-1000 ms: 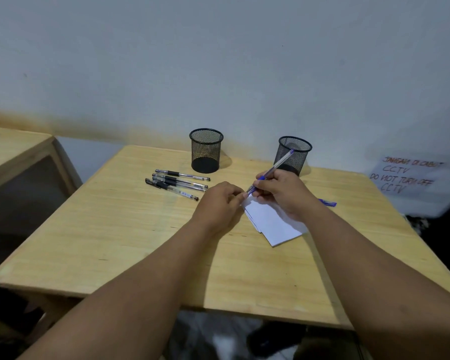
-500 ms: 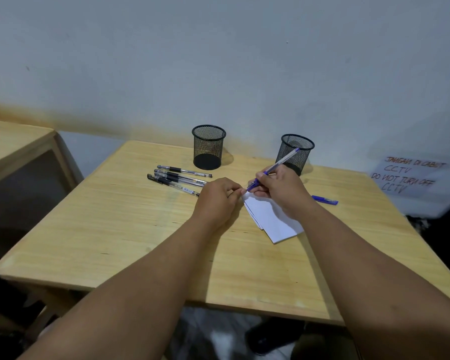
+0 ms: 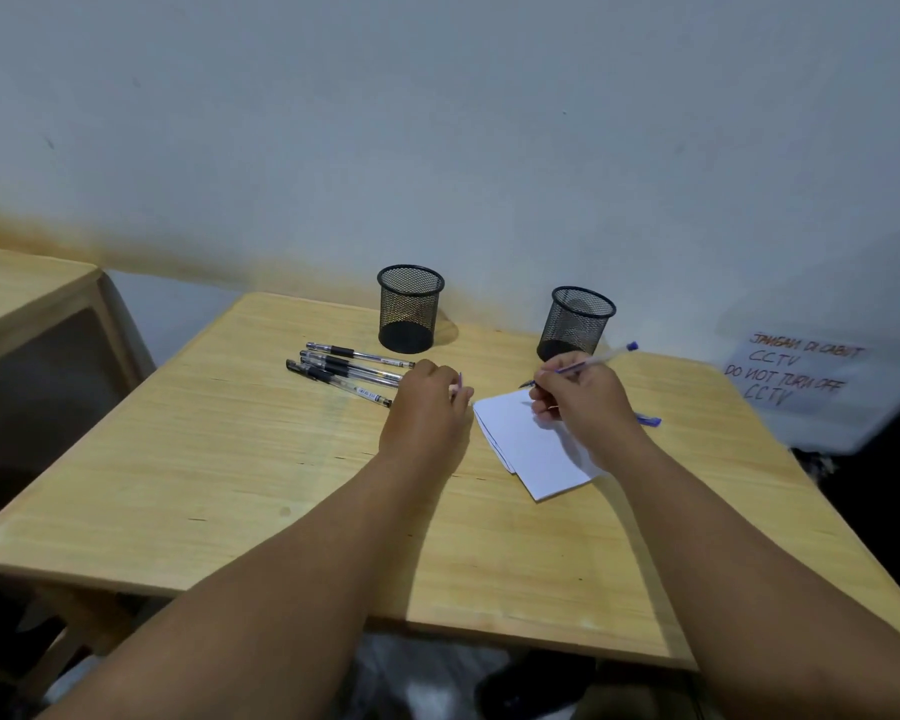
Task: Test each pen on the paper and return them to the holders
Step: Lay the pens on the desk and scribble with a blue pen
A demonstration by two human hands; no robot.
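Note:
My right hand [image 3: 583, 402] grips a clear blue pen [image 3: 601, 358] in writing pose, its tip at the far edge of the folded white paper [image 3: 520, 449]. My left hand [image 3: 427, 407] rests on the table left of the paper, its fingers closed on a small blue pen cap [image 3: 459, 380]. Three black pens [image 3: 344, 371] lie side by side left of that hand. Another blue pen [image 3: 648, 419] lies behind my right wrist, mostly hidden. Two black mesh holders stand at the back, the left one [image 3: 410, 309] and the right one [image 3: 575, 324]; both look empty.
The wooden table [image 3: 230, 459] stands against a pale wall. A second wooden table [image 3: 17, 283] is at the far left. A handwritten CCTV notice [image 3: 791, 374] hangs low on the wall at right. Dark floor and a shoe show below the front edge.
My hands have pulled apart: the cap came off the blue pen and stayed in my left hand. My right hand swung the pen's tip down to the paper.

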